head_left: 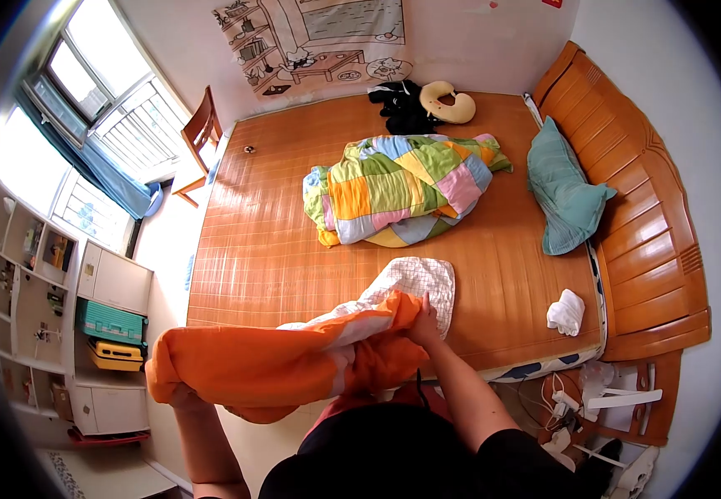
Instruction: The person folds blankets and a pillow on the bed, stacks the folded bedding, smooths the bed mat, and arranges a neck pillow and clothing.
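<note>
A large orange cloth with paler patches hangs stretched between my hands over the near edge of the bed; its exact kind I cannot make out. My left hand grips its left end from below, with the fingers mostly hidden by the fabric. At the other end my right hand is closed on the cloth's upper right part. Just beyond my right hand, a white checked cloth lies on the bed mat, partly covered by the orange cloth. Whether the two are joined I cannot tell.
A patchwork quilt lies bunched on the bed mat. Near the headboard are a teal pillow and a crumpled white cloth. A neck pillow and black clothing lie by the wall. A chair stands left.
</note>
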Demonstrator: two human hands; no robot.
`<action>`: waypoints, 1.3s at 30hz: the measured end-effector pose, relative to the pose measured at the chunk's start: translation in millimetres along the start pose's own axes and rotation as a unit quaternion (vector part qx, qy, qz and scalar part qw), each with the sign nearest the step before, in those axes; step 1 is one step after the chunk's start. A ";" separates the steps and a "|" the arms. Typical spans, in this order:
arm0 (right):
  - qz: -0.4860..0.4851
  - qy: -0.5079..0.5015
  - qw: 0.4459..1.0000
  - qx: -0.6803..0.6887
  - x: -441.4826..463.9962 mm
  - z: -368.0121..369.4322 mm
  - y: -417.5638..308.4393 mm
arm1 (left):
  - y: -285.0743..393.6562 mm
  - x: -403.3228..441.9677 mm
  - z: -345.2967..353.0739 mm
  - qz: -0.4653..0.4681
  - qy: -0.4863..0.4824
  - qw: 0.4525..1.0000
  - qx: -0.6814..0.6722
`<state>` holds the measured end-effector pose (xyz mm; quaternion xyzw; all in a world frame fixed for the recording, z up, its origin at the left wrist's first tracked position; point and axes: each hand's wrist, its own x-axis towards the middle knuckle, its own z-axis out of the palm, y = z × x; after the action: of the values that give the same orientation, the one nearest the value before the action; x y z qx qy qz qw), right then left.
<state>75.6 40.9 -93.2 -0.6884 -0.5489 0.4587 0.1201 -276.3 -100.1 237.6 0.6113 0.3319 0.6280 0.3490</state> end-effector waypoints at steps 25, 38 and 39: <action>-0.383 0.493 0.781 -0.031 -73.1 -291.3 -194.8 | -114.5 116.9 -195.2 -0.148 0.381 0.912 0.030; -0.173 0.241 0.942 -0.159 -201.7 -210.8 -58.7 | -120.3 -96.4 -200.5 -0.310 0.192 0.923 0.122; -0.159 0.251 0.933 -0.204 -191.5 -184.9 -30.1 | -139.4 -120.5 -203.4 -0.306 0.184 0.921 0.155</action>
<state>201.9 -51.4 124.3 -0.6945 -0.6848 0.1243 0.1822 -473.9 -125.1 48.8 0.4004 0.6540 0.5328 0.3579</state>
